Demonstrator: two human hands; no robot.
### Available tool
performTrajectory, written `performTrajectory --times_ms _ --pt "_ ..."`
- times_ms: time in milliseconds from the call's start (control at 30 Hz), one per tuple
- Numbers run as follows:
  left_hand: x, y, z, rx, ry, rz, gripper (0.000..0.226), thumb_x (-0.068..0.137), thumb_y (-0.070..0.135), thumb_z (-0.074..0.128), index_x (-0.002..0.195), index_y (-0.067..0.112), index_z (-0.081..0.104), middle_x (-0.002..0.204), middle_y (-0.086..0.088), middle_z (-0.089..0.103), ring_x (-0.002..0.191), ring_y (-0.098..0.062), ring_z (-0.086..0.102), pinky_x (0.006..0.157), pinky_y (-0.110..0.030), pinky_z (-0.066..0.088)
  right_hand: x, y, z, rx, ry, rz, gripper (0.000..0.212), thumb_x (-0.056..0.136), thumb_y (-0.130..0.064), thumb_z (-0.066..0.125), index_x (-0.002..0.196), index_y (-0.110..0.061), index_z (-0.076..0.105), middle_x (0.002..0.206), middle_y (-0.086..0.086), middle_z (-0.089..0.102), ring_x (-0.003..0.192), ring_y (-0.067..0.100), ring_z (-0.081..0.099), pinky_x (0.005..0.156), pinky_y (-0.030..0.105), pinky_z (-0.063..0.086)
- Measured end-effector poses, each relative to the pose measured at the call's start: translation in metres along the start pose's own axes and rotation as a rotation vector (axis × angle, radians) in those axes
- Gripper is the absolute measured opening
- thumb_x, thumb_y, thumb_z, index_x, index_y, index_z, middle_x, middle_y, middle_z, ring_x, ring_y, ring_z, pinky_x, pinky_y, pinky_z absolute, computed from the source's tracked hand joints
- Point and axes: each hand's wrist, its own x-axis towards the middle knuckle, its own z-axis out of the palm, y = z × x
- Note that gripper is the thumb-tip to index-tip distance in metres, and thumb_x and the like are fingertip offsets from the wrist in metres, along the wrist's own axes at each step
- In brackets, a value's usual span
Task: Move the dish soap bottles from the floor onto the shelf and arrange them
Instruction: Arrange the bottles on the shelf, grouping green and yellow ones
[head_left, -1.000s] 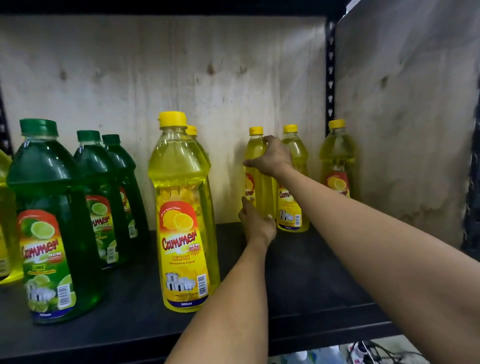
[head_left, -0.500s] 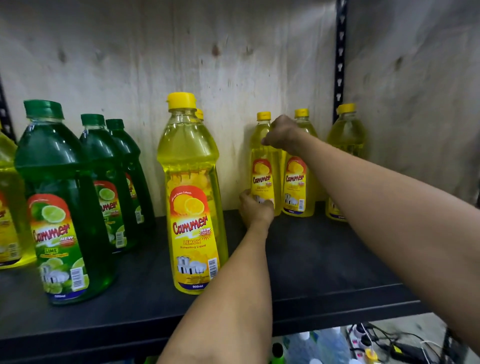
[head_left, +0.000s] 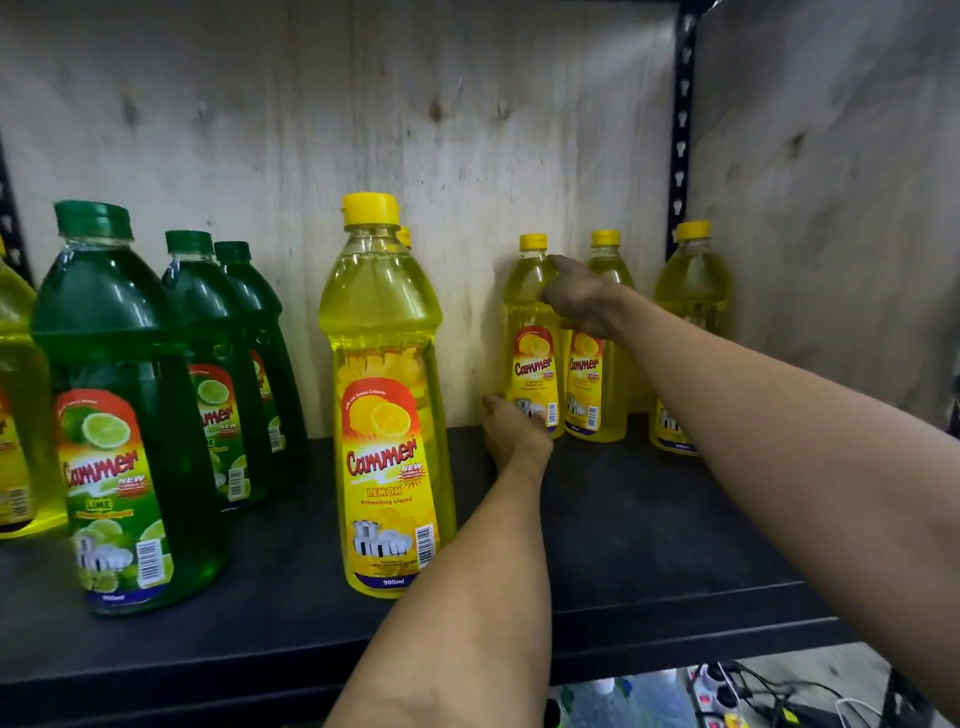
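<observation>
Three small yellow lemon dish soap bottles stand at the back right of the black shelf (head_left: 649, 545). My left hand (head_left: 514, 431) holds the base of the leftmost small lemon bottle (head_left: 532, 343). My right hand (head_left: 576, 299) lies on that bottle's shoulder, between it and the second small bottle (head_left: 597, 389). The third small bottle (head_left: 693, 291) stands apart at the right, partly hidden by my right forearm. A large yellow lemon bottle (head_left: 387, 415) stands upright in front of the middle, with another yellow cap just behind it.
Three green lime bottles (head_left: 124, 415) stand in a row at the left, and a yellowish bottle (head_left: 15, 415) shows at the left edge. A wooden back panel and a black upright post (head_left: 680, 130) close the shelf. Cables and plugs (head_left: 753, 696) lie on the floor below.
The leftmost small bottle's label has turned to face the front. My right hand has slid from near its cap down to its shoulder. My left hand stays at its base.
</observation>
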Motion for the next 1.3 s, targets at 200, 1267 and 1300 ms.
performTrajectory --times_ms 200,1267,1300 --pt "-0.003 0.003 0.0 0.062 -0.029 0.031 0.065 0.092 0.014 0.066 0.146 0.009 0.031 0.145 -0.016 0.042 0.133 -0.033 0.045 0.103 -0.04 0.044 0.0 0.005 0.004 0.072 -0.003 -0.005 0.069 0.099 0.001 0.038 0.157 -0.031 0.017 0.143 0.015 0.045 0.134 0.039 0.046 0.107 0.052 0.042" --pt "-0.058 0.031 0.078 0.174 -0.473 0.367 0.063 0.087 0.043 0.069 0.139 0.016 0.046 0.137 -0.009 0.056 0.13 -0.031 0.049 0.106 -0.047 0.042 -0.06 0.091 -0.103 0.079 0.493 0.093 0.063 0.067 -0.014 0.089 0.119 -0.014 0.053 0.118 0.012 0.066 0.106 0.03 0.065 0.089 0.049 0.056" --pt "-0.057 0.03 0.079 0.181 -0.49 0.367 0.065 0.087 0.044 0.069 0.14 0.017 0.045 0.138 -0.009 0.056 0.13 -0.031 0.048 0.107 -0.047 0.042 -0.06 0.094 -0.102 0.083 0.49 0.09 0.062 0.067 -0.014 0.089 0.118 -0.012 0.055 0.116 0.011 0.066 0.105 0.029 0.066 0.09 0.049 0.056"
